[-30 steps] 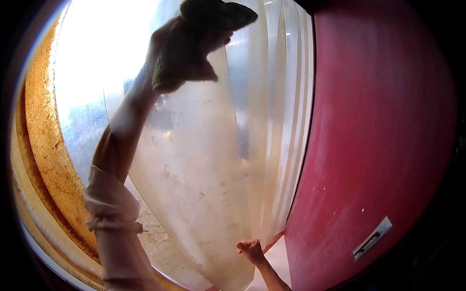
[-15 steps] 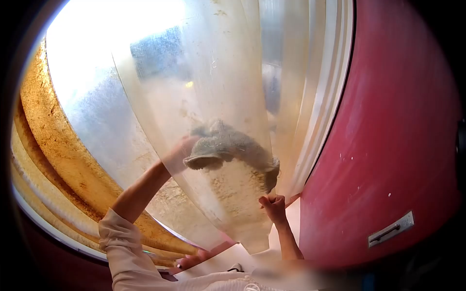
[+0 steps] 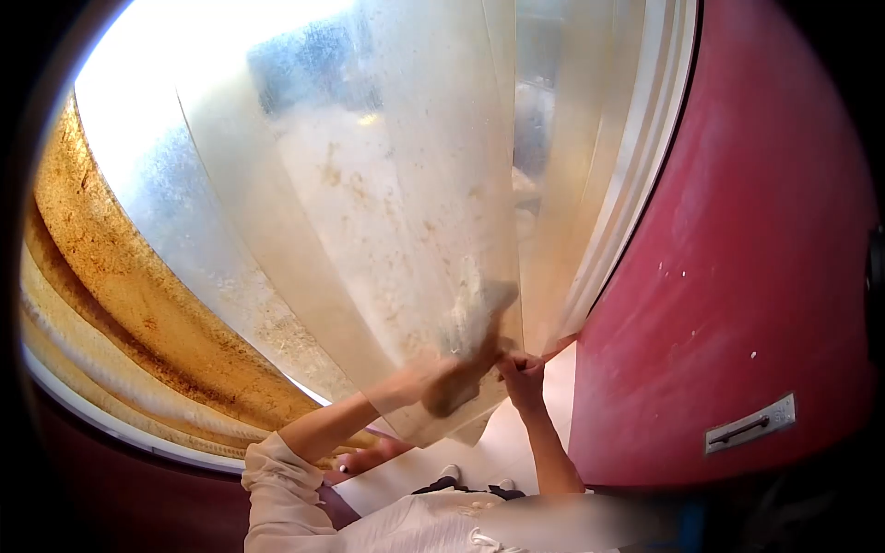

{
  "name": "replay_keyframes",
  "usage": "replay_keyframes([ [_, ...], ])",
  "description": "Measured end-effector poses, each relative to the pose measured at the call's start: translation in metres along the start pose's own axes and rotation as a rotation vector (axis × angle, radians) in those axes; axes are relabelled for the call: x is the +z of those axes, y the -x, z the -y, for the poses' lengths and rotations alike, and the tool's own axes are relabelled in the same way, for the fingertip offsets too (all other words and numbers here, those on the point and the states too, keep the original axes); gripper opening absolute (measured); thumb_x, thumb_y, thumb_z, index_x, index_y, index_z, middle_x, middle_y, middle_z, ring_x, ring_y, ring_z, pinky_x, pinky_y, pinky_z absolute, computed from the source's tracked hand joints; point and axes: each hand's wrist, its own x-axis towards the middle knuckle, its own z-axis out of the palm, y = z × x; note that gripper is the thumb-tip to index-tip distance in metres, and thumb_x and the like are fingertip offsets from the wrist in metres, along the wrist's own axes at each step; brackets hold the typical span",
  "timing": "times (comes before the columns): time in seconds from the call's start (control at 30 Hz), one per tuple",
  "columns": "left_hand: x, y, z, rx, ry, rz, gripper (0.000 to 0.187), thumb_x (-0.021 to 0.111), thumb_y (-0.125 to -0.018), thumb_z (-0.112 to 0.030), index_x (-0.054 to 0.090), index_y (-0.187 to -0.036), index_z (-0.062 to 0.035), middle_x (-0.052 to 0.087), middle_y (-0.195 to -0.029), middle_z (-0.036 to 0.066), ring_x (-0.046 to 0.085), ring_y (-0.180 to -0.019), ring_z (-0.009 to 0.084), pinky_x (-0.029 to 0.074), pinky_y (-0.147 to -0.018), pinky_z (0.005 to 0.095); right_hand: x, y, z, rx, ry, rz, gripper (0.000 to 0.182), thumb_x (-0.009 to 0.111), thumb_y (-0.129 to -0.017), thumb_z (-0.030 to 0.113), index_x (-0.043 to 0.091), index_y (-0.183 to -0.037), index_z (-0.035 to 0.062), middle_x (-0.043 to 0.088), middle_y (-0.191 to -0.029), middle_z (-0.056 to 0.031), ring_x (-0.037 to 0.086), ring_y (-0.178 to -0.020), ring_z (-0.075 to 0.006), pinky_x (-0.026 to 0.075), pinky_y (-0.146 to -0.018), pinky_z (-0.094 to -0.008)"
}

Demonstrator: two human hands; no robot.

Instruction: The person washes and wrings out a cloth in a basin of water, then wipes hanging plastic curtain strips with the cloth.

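Doorway scene, bright daylight behind hanging translucent plastic strip curtain (image 3: 396, 203); red door (image 3: 756, 230) on the right with a metal pull handle (image 3: 749, 425), crusty orange-brown wall edge (image 3: 111, 267) on the left, pale floor (image 3: 516, 442) below.

Left hand (image 3: 433, 380) sits behind the front strip, seen through the plastic, clenched around a grey-brown cloth (image 3: 475, 346). The cloth is pressed against the strip, bunched, upper end reaching above the grip toward the strip's right edge. Right hand (image 3: 524, 376) is just to the right of the cloth, fingers pinched closed on the strip's lower right edge, holding it taut. The two hands are close, nearly touching, with the plastic between them. Strip's bottom end hangs just below both grips.

Handling, as a judgement: the strip looks flexible but springy, thin sheet plastic, light at the bottom, fixed somewhere above out of view. Smooth and probably slick where clean, grimy with brown specks in the middle. It will swing and buckle away from any push unless braced, so an edge pinch low down, opposite the cloth, suits it. Not fragile, may crease. Cloth is soft, limp, light, best held bunched in the palm.

White sleeve (image 3: 281, 488) on the left arm, rolled near the elbow.
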Motion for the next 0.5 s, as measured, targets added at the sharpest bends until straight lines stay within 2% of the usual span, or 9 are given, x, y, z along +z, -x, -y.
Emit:
replay_keyframes([
  [0.07, 0.016, 0.005, 0.025, -0.292, 0.424, 0.034, 0.036, 0.056, -0.085, -0.029, 0.053, -0.113, -0.0049, 0.058, -0.101, 0.007, 0.053, -0.096, 0.0188, 0.045, -0.08, 0.0321, 0.008, -0.004, 0.017, -0.023, 0.016, 0.041, 0.046, 0.065, -0.081, 0.028, 0.043, -0.05, 0.004, 0.037, -0.048, 0.0062, 0.034, -0.048, -0.0027, 0.026, -0.042, -0.0222],
  [0.13, 0.018, 0.007, 0.036, -0.541, 0.727, 0.042, 0.037, 0.057, -0.085, -0.029, 0.052, -0.114, -0.0056, 0.058, -0.102, 0.007, 0.053, -0.098, 0.0193, 0.045, -0.08, 0.0331, 0.014, -0.006, 0.013, -0.005, 0.042, 0.089, 0.048, 0.066, -0.081, 0.028, 0.037, -0.05, 0.006, 0.032, -0.05, 0.0072, 0.029, -0.05, -0.0035, 0.021, -0.043, -0.0231],
  [0.2, 0.001, 0.002, 0.014, -0.637, 0.817, 0.052, 0.039, 0.058, -0.084, -0.029, 0.052, -0.115, -0.0063, 0.058, -0.103, 0.007, 0.052, -0.099, 0.0198, 0.044, -0.081, 0.034, 0.013, -0.002, 0.01, -0.028, 0.106, 0.054, 0.047, 0.065, -0.082, 0.028, 0.039, -0.05, 0.0061, 0.034, -0.049, 0.0069, 0.031, -0.048, -0.0033, 0.025, -0.043, -0.0221],
  [0.27, -0.047, -0.013, -0.048, -0.214, 0.496, 0.021, 0.039, 0.057, -0.084, -0.028, 0.051, -0.115, -0.0056, 0.057, -0.104, 0.007, 0.052, -0.097, 0.0204, 0.043, -0.082, 0.0339, 0.018, 0.005, 0.014, 0.024, -0.011, 0.009, 0.047, 0.064, -0.083, 0.027, 0.039, -0.049, 0.0062, 0.036, -0.048, 0.0059, 0.034, -0.047, -0.0037, 0.03, -0.043, -0.0213],
  [0.33, -0.099, -0.027, -0.132, 0.282, -0.344, -0.235, 0.039, 0.056, -0.084, -0.027, 0.05, -0.116, -0.0049, 0.056, -0.105, 0.007, 0.053, -0.096, 0.0209, 0.043, -0.084, 0.0339, 0.023, 0.004, 0.017, -0.027, 0.029, 0.102, 0.05, 0.064, -0.083, 0.032, 0.039, -0.048, 0.0053, 0.038, -0.047, 0.004, 0.036, -0.046, -0.0045, 0.033, -0.044, -0.0223],
  [0.37, -0.114, -0.032, -0.165, 0.425, -0.824, -0.435, 0.039, 0.056, -0.084, -0.026, 0.049, -0.116, -0.0046, 0.055, -0.106, 0.007, 0.053, -0.095, 0.0211, 0.042, -0.085, 0.0338, 0.029, 0.005, 0.017, -0.017, 0.047, 0.094, 0.052, 0.063, -0.083, 0.034, 0.037, -0.047, 0.0051, 0.037, -0.047, 0.0035, 0.036, -0.046, -0.0047, 0.033, -0.044, -0.0228],
  [0.4, -0.129, -0.043, -0.189, 0.515, -1.047, -0.556, 0.04, 0.056, -0.083, -0.026, 0.049, -0.116, -0.0042, 0.055, -0.107, 0.007, 0.053, -0.094, 0.0214, 0.042, -0.086, 0.0338, 0.032, 0.006, 0.018, -0.008, 0.066, 0.09, 0.055, 0.062, -0.083, 0.036, 0.036, -0.046, 0.0049, 0.036, -0.046, 0.0031, 0.036, -0.046, -0.0049, 0.033, -0.044, -0.0232],
  [0.43, -0.145, -0.067, -0.197, 0.776, -0.83, -0.526, 0.044, 0.058, -0.083, -0.026, 0.047, -0.12, -0.0052, 0.051, -0.114, 0.011, 0.05, -0.101, 0.0302, 0.039, -0.094, 0.0452, 0.033, 0.006, 0.02, -0.015, 0.066, 0.083, 0.055, 0.062, -0.083, 0.036, 0.036, -0.046, 0.0047, 0.036, -0.046, 0.0028, 0.035, -0.045, -0.0051, 0.032, -0.044, -0.0231],
  [0.5, -0.12, -0.047, -0.182, 0.646, -0.773, -0.394, 0.041, 0.057, -0.084, -0.025, 0.048, -0.118, -0.0041, 0.051, -0.114, 0.012, 0.05, -0.101, 0.0295, 0.039, -0.093, 0.0435, 0.031, 0.008, 0.022, -0.041, 0.066, 0.047, 0.055, 0.062, -0.083, 0.037, 0.038, -0.046, 0.0037, 0.037, -0.044, 0.0024, 0.036, -0.045, -0.0049, 0.031, -0.043, -0.0228],
])
